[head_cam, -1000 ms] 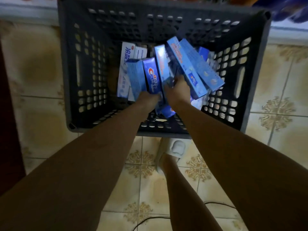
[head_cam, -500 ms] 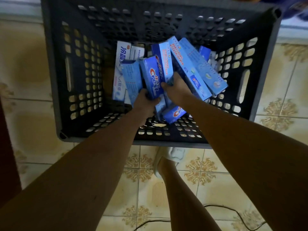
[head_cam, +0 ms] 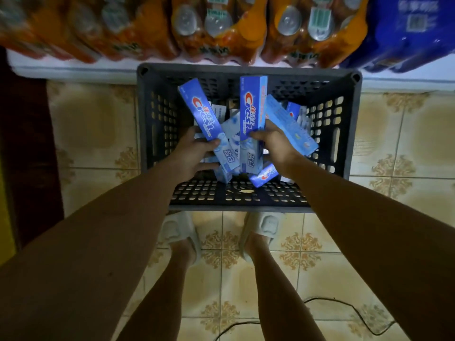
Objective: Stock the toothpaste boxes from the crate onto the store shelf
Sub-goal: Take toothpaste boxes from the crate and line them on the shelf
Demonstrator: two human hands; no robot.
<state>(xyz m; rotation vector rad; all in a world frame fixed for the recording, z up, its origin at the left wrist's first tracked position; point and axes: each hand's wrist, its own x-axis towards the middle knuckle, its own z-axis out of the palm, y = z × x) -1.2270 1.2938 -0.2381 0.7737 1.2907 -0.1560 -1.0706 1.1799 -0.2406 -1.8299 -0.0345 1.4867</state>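
A dark perforated plastic crate point(head_cam: 349, 134) stands on the tiled floor and holds several blue toothpaste boxes. My left hand point(head_cam: 190, 156) grips one blue Crest box point(head_cam: 202, 114), tilted up to the left above the crate. My right hand point(head_cam: 275, 146) grips a second Crest box point(head_cam: 252, 112), held nearly upright. A lighter blue box point(head_cam: 290, 124) leans behind my right hand; whether that hand also holds it I cannot tell. Another Crest box point(head_cam: 264, 177) lies at the crate's bottom.
A low white shelf edge point(head_cam: 73, 67) runs behind the crate, stacked with orange shrink-wrapped bottle packs point(head_cam: 216, 28) and a blue pack point(head_cam: 406, 30). My feet in pale slippers point(head_cam: 177, 232) stand just before the crate. A black cable point(head_cam: 344, 308) lies on the floor.
Both hands have risen out of the pile, each lifting a Crest box upward. The view has pulled back and tilted up, so the shelf and drink packs now show.
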